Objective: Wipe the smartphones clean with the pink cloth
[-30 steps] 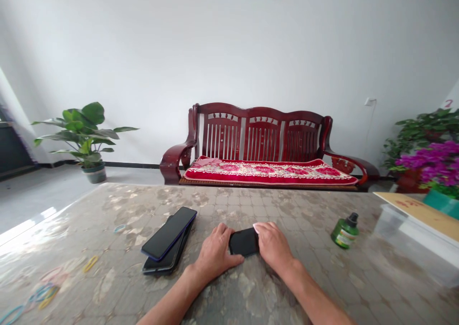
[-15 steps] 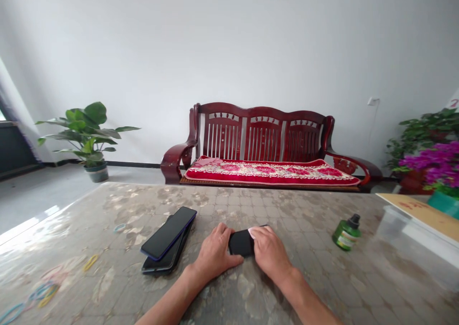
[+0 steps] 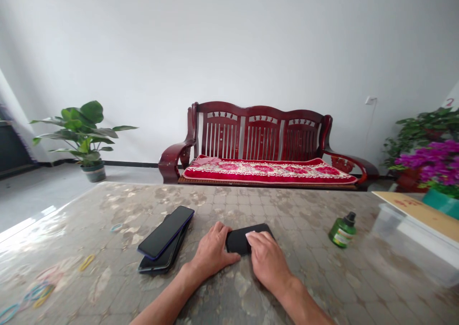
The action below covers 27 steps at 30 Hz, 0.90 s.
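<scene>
A black phone (image 3: 239, 239) lies flat on the patterned table (image 3: 308, 277) in front of me. My left hand (image 3: 212, 253) grips its near left end, thumb along the near edge and fingers curled over the far side. My right hand (image 3: 266, 260) rests on top of the phone with its fingers laid flat and together; something pale shows under the fingertips, too small to name. To the left lie two more dark phones (image 3: 165, 239), one stacked askew on the other.
A small green bottle (image 3: 342, 231) with a black cap stands to the right. A clear plastic box (image 3: 412, 248) under a cardboard sheet sits at the right edge. Several coloured rubber bands (image 3: 43, 291) lie at the near left. A red wooden bench (image 3: 261, 148) and potted plants stand beyond the table.
My right hand has slid toward me and leftward across the phone, so the phone's far right part now shows. My left hand has kept its hold.
</scene>
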Tool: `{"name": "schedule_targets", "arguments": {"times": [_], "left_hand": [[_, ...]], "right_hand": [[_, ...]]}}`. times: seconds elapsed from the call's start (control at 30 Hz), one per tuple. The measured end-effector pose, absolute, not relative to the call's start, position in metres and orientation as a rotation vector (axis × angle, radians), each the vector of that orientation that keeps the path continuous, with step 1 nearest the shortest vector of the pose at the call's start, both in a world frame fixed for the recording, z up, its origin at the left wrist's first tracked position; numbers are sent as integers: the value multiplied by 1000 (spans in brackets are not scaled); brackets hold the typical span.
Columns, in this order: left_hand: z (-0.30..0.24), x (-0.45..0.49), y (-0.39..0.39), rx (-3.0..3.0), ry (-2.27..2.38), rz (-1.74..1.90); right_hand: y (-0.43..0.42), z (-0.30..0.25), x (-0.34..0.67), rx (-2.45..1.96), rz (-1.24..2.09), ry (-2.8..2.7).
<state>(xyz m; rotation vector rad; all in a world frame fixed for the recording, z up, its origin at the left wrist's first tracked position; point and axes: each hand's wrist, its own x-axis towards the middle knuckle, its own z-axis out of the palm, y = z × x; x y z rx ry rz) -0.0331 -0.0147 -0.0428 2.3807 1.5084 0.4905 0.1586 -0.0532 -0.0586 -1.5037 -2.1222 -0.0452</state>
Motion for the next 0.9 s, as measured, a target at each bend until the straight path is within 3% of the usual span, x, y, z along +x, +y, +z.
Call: {"name": "schedule_targets", "arguments": {"times": [0.37,0.6,0.9], "left_hand": [[-42,-33,-14,2354,1521,502],[-43,-39,-10,2310,1582,521],[-45,-40,-5,2241,1624,470]], "right_hand": [[-41,-58,185,-1623,-111,-1996],[-55,-59,152,-1327,33,-2131],[-41,-62,177,-1529,-98,-1983]]}}
